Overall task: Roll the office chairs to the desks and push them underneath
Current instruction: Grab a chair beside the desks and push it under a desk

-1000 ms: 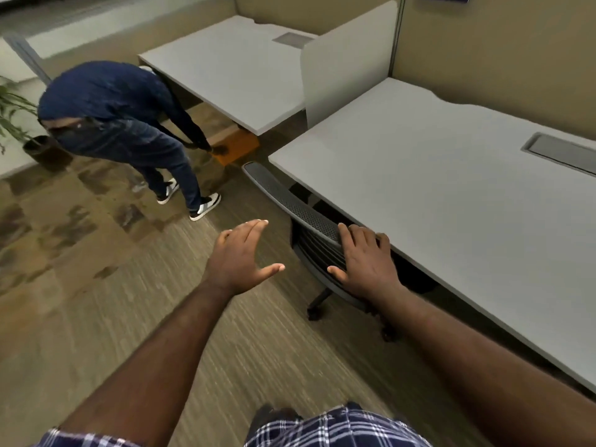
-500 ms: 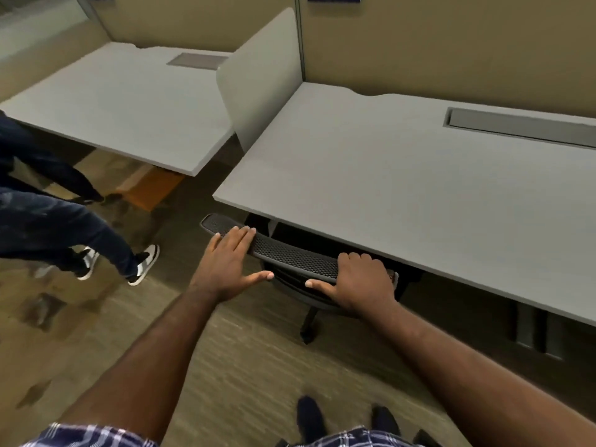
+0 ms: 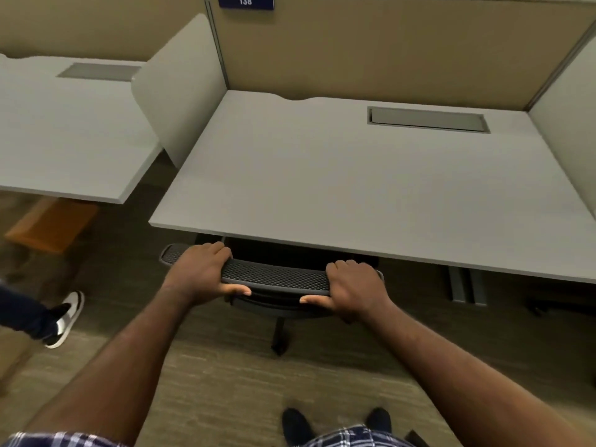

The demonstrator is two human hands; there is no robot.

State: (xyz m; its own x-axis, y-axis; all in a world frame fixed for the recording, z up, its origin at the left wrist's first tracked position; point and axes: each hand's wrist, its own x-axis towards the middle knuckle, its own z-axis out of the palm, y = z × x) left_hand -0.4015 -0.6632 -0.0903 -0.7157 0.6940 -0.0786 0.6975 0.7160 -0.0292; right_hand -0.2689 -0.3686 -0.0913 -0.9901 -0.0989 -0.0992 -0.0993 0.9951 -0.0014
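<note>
Both the left hand [image 3: 200,272] and right hand [image 3: 354,285] grip the mesh top of the office chair [image 3: 274,277], fingers [image 3: 216,250] curled over it, thumbs underneath. The chair sits mostly tucked under the grey table [image 3: 354,182].

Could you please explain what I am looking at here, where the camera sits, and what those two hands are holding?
No machine here: the camera is worn on a person's head, looking forward and down, so the arms are the wearer's own. The left hand and right hand each grip the top edge of a black mesh office chair backrest, whose seat is already under the grey desk. The desk has a closed cable hatch. A neighbouring desk stands left, behind a divider panel. Another person's sneaker shows at the left edge.
</note>
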